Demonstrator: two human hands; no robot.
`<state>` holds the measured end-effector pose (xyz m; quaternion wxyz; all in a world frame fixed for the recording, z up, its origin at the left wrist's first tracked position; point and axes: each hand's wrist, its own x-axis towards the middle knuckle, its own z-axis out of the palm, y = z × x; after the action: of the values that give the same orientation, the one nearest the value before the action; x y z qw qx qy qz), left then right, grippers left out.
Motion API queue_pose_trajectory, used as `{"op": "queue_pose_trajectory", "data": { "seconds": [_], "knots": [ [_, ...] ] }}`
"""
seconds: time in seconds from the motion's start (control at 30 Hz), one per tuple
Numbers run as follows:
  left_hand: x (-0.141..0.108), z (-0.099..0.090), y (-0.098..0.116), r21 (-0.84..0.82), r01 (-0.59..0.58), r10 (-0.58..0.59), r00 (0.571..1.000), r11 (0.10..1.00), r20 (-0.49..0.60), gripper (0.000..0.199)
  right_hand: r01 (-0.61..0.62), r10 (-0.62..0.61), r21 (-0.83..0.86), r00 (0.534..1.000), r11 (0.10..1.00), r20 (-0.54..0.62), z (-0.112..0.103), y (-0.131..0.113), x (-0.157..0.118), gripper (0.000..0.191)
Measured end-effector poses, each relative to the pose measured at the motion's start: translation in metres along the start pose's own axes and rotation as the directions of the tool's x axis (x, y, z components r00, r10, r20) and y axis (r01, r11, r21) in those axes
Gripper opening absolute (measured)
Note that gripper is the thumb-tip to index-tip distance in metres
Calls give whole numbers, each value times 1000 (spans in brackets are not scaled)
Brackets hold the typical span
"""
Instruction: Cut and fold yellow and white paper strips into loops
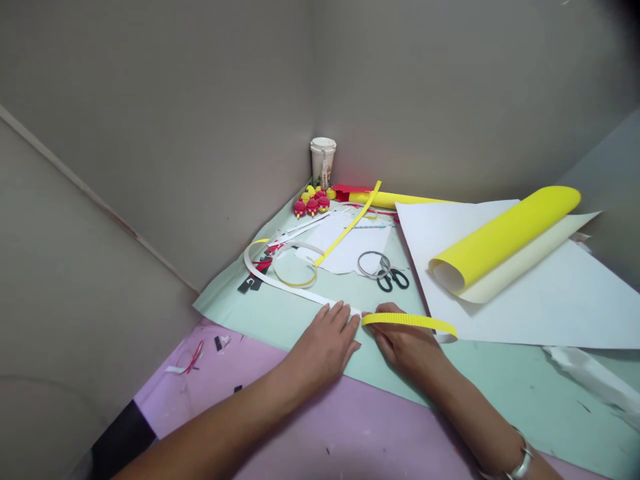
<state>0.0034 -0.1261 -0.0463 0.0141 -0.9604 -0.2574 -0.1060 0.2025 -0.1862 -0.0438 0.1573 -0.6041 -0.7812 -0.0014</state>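
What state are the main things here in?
Lidded white cup: upright
Thick yellow paper roll: partly unrolled
Black-handled scissors: lying, blade opening unclear
Large white sheet: spread under roll
Yellow-and-white paper strip: curled at both ends
Left hand: extended on strip
Right hand: bent at strip

The yellow strip (404,319) looks ridged, matt paper.

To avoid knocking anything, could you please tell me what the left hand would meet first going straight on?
Beyond the white strip it touches, the left hand would probably meet the grey ring first.
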Motion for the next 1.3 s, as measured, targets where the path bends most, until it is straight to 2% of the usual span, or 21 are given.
{"op": "queue_pose_trajectory", "data": {
  "seconds": [0.87,0.97,1.03,1.13,1.2,1.27,1.3],
  "knots": [
    [0,-1,0,14,-14,14,1000,1000,2,43,33,-33,11,999,999,-23,1,1,1,27],
    [0,0,0,18,-19,19,1000,1000,-12,43,-10,12,65,1000,998,-28,0,-1,1,29],
    [0,1,0,24,-26,26,1000,999,-15,42,-91,99,156,994,984,-50,0,-1,0,29],
    [0,1,0,45,-31,31,1000,999,-6,41,-181,237,379,966,907,-106,-1,3,0,29],
    [0,1,0,52,-36,36,999,998,4,41,-219,334,530,934,819,-130,-4,7,1,29],
    [0,2,-1,42,-40,40,999,998,5,41,-300,484,667,869,682,-104,-11,13,3,31],
    [0,3,-2,31,-41,41,999,999,4,40,-348,570,730,818,588,-69,-16,17,4,34]
  ]
}}
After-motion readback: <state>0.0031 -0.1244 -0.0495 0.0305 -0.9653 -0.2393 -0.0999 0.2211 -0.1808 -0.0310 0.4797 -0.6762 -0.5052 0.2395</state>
